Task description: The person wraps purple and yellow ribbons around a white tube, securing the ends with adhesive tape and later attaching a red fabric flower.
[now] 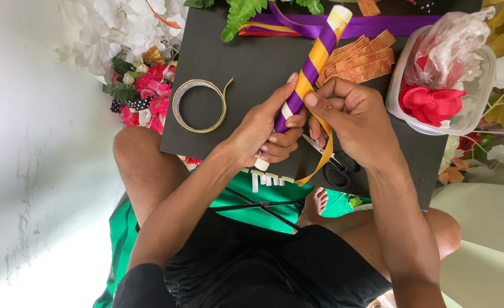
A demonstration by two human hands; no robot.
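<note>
You hold a white tube point(311, 65) slanted over the black board point(235, 63), wound in spiral bands of purple ribbon point(297, 97) and yellow ribbon point(318, 54); its upper end points away from you and its bare white lower end pokes out below your left hand point(263, 134). That hand is clamped around the lower part of the tube, fingers curled under it and the thumb stretched up along the wrapped side. Your right hand point(349, 117) is closed just beside it on the tube's other side, thumb pressed on the yellow ribbon where it meets the tube; the loose tail of that ribbon hangs down under this hand and curls toward your lap.

Beneath your right hand, black-handled scissors point(334, 165) lie on the board. Beyond its knuckles sits a stack of orange glitter ribbon strips point(363, 60), and past that, to the right, a clear plastic tub point(480, 97) holding red fabric flowers point(429, 102). To the left of your left hand lies a roll of tape point(199, 106), near a heap of pink and white artificial flowers point(143, 85). Purple ribbon lengths and green fern leaves point(238, 17) lie at the board's far edge.
</note>
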